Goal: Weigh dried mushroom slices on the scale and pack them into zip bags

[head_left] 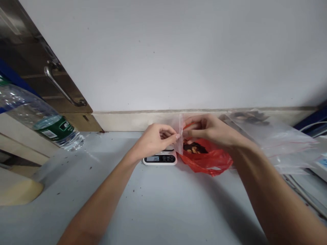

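Observation:
A clear zip bag hangs upright between my hands, above the gap between the scale and the red bag. My left hand pinches its edge between thumb and fingers. From the other side, my right hand is closed on the bag near its top, fingertips partly hidden. Below my left hand stands a small digital kitchen scale with a lit display; most of its top is covered by the hand. Under my right hand lies an open red plastic bag holding dark and brownish dried pieces.
Several filled clear bags are stacked on the right, beside cables. A large water bottle with a green label stands at left, near a pale yellowish container. Behind is a white wall; dark crumbs dot the grey table.

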A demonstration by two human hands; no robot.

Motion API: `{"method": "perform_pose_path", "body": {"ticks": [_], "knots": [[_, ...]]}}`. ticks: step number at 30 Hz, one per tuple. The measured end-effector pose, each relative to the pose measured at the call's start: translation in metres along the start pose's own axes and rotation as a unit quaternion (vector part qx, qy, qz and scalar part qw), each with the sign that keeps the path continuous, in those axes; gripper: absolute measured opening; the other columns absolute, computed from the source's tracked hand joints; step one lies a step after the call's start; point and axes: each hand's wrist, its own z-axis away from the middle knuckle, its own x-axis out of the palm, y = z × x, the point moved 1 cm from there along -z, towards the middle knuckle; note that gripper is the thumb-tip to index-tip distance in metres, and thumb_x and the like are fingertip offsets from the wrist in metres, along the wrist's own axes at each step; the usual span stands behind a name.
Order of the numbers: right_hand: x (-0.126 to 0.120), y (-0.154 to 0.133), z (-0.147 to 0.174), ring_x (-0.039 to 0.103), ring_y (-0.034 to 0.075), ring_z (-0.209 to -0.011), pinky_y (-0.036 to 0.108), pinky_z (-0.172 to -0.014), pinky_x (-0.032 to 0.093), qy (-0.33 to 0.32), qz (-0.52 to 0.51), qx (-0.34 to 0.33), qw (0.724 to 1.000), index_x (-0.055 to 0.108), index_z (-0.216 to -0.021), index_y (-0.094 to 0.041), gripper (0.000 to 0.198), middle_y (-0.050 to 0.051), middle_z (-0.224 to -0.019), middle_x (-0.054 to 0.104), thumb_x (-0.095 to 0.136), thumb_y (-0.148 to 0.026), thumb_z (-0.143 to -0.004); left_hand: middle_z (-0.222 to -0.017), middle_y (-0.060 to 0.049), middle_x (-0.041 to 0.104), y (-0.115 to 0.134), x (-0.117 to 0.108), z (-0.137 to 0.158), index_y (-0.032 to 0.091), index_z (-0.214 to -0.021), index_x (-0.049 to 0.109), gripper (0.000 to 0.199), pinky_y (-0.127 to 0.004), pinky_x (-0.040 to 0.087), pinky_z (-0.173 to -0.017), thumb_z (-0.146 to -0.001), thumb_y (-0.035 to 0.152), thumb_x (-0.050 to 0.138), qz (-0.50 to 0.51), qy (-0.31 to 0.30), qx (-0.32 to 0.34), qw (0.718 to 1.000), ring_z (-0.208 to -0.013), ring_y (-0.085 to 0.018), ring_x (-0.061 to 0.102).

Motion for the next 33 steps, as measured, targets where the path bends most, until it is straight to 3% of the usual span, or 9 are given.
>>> {"method": "perform_pose_path", "body": {"ticks": [13,19,22,25,29,31,33], "knots": [[0.003,0.005,-0.002,0.063,0.015,-0.063,0.027,-0.059,0.051,0.038,0.073,-0.033,0.996,0.069,-0.075,-0.020,0.019,0.001,-0.069,0.071,0.074,-0.032,-0.062,-0.071,0.000,0.071,0.001,0.004,0.002,0.018,-0.074,0.070,0.013,-0.023,0.047,-0.062,-0.082,0.017,0.060,-0.045,0.017,0.017,0.999,-0.067,-0.013,0.064],[0.010,0.003,-0.001,0.057,0.012,-0.056,0.023,-0.052,0.043,0.048,0.065,-0.083,0.993,0.051,-0.075,-0.024,0.023,-0.006,-0.062,0.062,0.070,-0.029,-0.062,-0.057,0.003,0.058,0.003,0.007,0.002,0.019,-0.060,0.060,0.013,-0.024,0.039,-0.056,-0.073,0.018,0.061,-0.060,0.044,0.004,0.997,-0.057,-0.011,0.051],[0.011,0.002,0.001,0.054,0.011,-0.055,0.024,-0.051,0.042,0.057,0.097,-0.085,0.990,0.048,-0.075,-0.025,0.022,-0.007,-0.062,0.059,0.066,-0.027,-0.062,-0.056,0.004,0.057,0.005,0.006,0.001,0.018,-0.057,0.060,0.013,-0.023,0.039,-0.055,-0.070,0.018,0.062,-0.055,0.055,0.001,0.997,-0.057,-0.011,0.051],[0.004,0.001,0.002,0.049,0.011,-0.054,0.024,-0.051,0.039,0.133,0.195,-0.075,0.969,0.046,-0.071,-0.025,0.021,-0.007,-0.060,0.054,0.065,-0.025,-0.064,-0.056,0.003,0.060,0.006,-0.001,0.001,0.018,-0.055,0.062,0.013,-0.023,0.040,-0.055,-0.068,0.018,0.063,-0.056,0.090,-0.010,0.994,-0.056,-0.010,0.052],[-0.005,0.001,0.005,0.050,0.013,-0.059,0.026,-0.056,0.041,0.243,0.313,-0.125,0.910,0.045,-0.068,-0.025,0.019,-0.004,-0.067,0.055,0.062,-0.017,-0.066,-0.054,0.003,0.059,0.008,-0.010,0.002,0.018,-0.053,0.061,0.015,-0.023,0.040,-0.055,-0.068,0.019,0.063,-0.055,0.144,-0.015,0.988,-0.056,-0.011,0.052],[-0.003,0.001,0.004,0.056,0.014,-0.066,0.028,-0.062,0.045,0.256,0.335,-0.172,0.890,0.057,-0.070,-0.023,0.010,0.001,-0.084,0.061,0.057,-0.013,-0.068,-0.055,0.003,0.059,0.008,-0.009,0.003,0.018,-0.055,0.062,0.013,-0.023,0.041,-0.055,-0.068,0.018,0.062,-0.050,0.148,0.013,0.988,-0.056,-0.011,0.053],[0.005,0.001,0.003,0.061,0.015,-0.074,0.029,-0.068,0.048,0.239,0.342,-0.195,0.888,0.069,-0.074,-0.022,0.019,0.006,-0.102,0.064,0.054,-0.012,-0.073,-0.057,0.003,0.061,0.009,-0.004,0.004,0.019,-0.060,0.063,0.010,-0.023,0.043,-0.055,-0.069,0.018,0.060,-0.043,0.140,0.050,0.988,-0.057,-0.011,0.054]]}}
